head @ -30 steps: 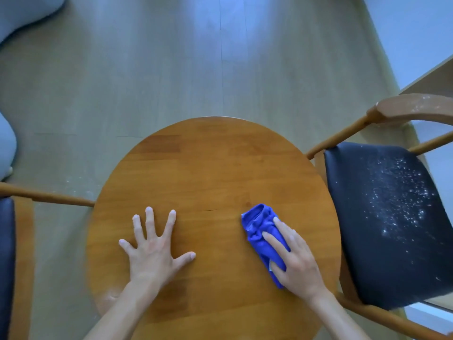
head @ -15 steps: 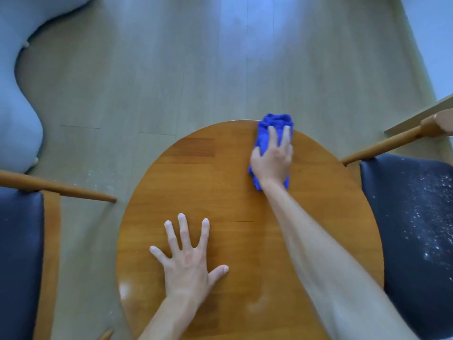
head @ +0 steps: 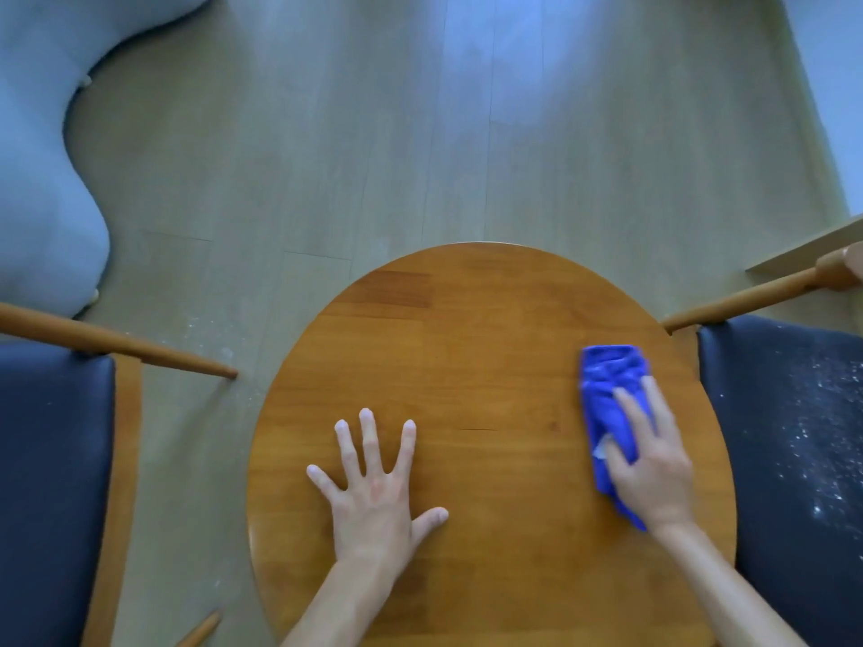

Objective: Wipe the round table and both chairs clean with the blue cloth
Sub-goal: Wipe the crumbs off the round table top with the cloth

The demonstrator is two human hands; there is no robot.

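The round wooden table point(head: 485, 319) fills the lower middle of the view. My right hand point(head: 654, 459) presses the folded blue cloth point(head: 607, 385) flat on the table's right side with straight fingers. My left hand point(head: 373, 492) lies flat with spread fingers on the near left part of the tabletop. The right chair point(head: 789, 436) has a dark seat speckled with white crumbs. A second chair point(head: 51, 459) with a dark seat and wooden armrest stands to the left.
A pale blue upholstered piece point(head: 42, 170) stands at the far left on the light wood floor point(head: 420, 133). White specks lie on the floor point(head: 210, 329) near the left chair's armrest. A wall and wooden ledge point(head: 803, 249) lie at the right.
My right hand has pulled the cloth from the table's far edge back to the right side near the right chair. My left hand stays flat on the table.
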